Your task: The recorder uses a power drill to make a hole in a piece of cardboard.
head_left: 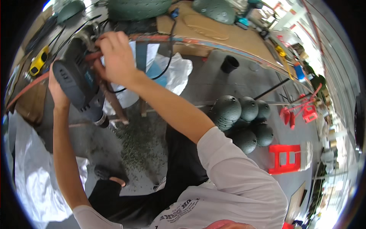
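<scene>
A dark grey-blue power drill point(78, 76) is at the left workbench edge, its chuck point(102, 121) angled down toward the floor. My left hand point(58, 89) is closed against the near left side of the drill, its fingers mostly hidden behind the body. My right hand point(117, 57) has its fingers curled at a shiny metal fitting point(89, 35) above the drill, with the thumb lower down by the red bench edge. Whatever lies inside that grip is partly hidden.
Green domed shells point(139, 8) rest on the workbench; more dark shells point(227, 110) are stacked on the floor at right. A yellow tape measure point(39, 61) lies at left. A black bin point(229, 64), red stool point(284, 158), white sacks and scattered green shavings point(139, 143) are also on the floor.
</scene>
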Tool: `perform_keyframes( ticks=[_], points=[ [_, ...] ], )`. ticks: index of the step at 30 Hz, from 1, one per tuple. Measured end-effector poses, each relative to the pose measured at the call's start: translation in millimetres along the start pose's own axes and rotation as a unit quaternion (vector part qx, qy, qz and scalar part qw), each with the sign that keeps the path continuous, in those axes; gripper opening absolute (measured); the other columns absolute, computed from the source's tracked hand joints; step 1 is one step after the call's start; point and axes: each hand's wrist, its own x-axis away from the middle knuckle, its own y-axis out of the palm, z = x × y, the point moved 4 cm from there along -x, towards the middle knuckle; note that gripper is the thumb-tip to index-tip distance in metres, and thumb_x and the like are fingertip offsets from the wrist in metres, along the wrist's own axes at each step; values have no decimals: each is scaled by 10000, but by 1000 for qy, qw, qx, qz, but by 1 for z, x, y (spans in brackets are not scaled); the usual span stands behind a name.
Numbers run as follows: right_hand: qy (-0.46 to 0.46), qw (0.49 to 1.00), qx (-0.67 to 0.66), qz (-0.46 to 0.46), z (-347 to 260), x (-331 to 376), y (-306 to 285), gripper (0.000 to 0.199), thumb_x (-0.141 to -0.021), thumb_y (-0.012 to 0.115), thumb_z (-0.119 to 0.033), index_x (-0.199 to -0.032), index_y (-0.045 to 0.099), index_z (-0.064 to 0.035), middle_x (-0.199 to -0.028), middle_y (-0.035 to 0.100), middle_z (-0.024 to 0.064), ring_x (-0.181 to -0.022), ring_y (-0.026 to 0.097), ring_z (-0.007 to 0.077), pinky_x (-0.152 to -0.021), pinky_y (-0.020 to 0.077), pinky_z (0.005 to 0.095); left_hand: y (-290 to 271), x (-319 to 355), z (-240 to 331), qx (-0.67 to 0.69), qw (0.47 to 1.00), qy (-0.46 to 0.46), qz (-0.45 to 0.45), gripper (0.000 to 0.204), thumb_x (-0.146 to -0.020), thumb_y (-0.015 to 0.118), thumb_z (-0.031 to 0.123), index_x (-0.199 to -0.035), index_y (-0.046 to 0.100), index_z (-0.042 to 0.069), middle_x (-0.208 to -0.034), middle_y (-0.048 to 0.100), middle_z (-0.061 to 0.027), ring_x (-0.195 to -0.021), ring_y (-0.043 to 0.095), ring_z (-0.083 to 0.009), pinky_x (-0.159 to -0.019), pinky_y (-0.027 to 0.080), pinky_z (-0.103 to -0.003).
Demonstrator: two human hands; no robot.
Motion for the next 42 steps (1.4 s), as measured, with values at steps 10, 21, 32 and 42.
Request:
perform_keyframes(
  ticks=[10, 21, 32, 42],
  points=[
    [24, 999, 6, -23, -1, -7, -17, 444, -632, 747, -58, -1038, 580, 12, -1093, 564, 170, -1020, 519, 372, -888, 434, 454, 9, -27, 50, -18, 997, 59, -35, 358, -827, 664, 54, -1168, 620, -45, -1170, 644, -172, -1100, 622, -350, -956, 485, -378],
    [48, 998, 2, -43, -1, -7, -19, 421, -643, 734, -76, -1022, 568, 6, -1088, 542, 176, -1035, 497, 387, -911, 435, 466, 8, -30, 54, -24, 999, 32, -30, 341, -803, 650, 5, -1138, 627, -53, -1134, 654, -175, -1076, 632, -359, -956, 483, -387],
    [53, 998, -5, -41, 2, -7, -19, 420, -657, 765, -79, -1050, 626, -30, -1098, 601, 128, -1022, 547, 360, -893, 465, 437, 4, -31, 53, -65, 996, 52, -31, 372, -802, 609, -5, -1173, 611, -38, -1141, 647, -205, -1086, 625, -392, -952, 491, -411],
    [14, 1000, 15, -23, 7, -2, -12, 427, -657, 787, -91, -1065, 663, -95, -1109, 601, 95, -1020, 552, 331, -870, 474, 429, 9, -30, 66, -39, 998, 52, -1, 362, -751, 658, 8, -1110, 627, -29, -1133, 629, -170, -1082, 581, -369, -947, 477, -399]
  ],
)
